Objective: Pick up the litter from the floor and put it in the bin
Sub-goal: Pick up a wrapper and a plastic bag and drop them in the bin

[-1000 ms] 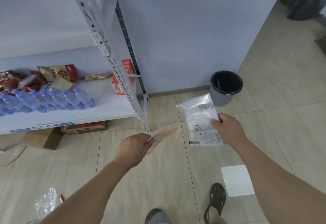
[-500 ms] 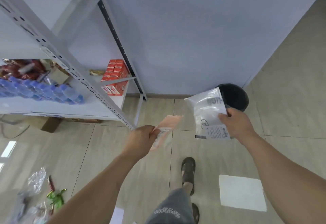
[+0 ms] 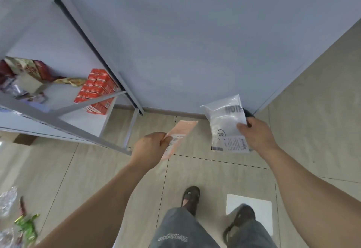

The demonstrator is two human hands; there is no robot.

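Note:
My left hand (image 3: 151, 147) pinches a flat pink wrapper (image 3: 180, 135) that sticks up and to the right. My right hand (image 3: 256, 137) grips a clear plastic bag (image 3: 226, 120) with dark lettering and a white printed label at its lower edge. The dark bin (image 3: 247, 113) stands on the floor by the wall, almost wholly hidden behind the bag and my right hand. More litter lies on the floor at the lower left: crumpled clear plastic (image 3: 6, 202) and a green wrapper (image 3: 26, 225).
A grey metal shelf rack (image 3: 64, 122) stands at the left with red cartons (image 3: 95, 89) and snack packets on it. A pale blue wall fills the back. A white sheet (image 3: 252, 206) lies on the tiled floor under my right foot.
I have walked towards the bin, which has slipped behind the bag. Both hands still hold their litter, and the shelf has moved off to the left.

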